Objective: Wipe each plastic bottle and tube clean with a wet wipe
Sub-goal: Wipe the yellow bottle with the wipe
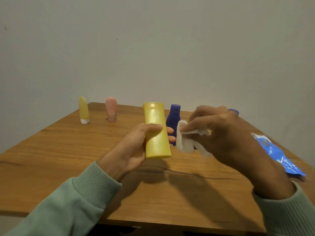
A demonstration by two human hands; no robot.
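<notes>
My left hand (136, 147) grips a tall yellow plastic bottle (156, 132), held upright above the wooden table (68, 150). Just to its right, my right hand (221, 133) pinches a crumpled white wet wipe (185, 142), a small gap away from the bottle. A yellow tube (83, 109) with a white cap and a pink tube (111, 109) stand cap-down at the far left. Behind the yellow bottle stands a dark blue bottle (173, 120). Another blue bottle (233, 111) shows only its top behind my right hand.
A blue wet-wipe pack (279, 155) lies flat near the table's right edge. A bare wall rises close behind the table's far edge. My green sleeves cover both forearms at the near edge.
</notes>
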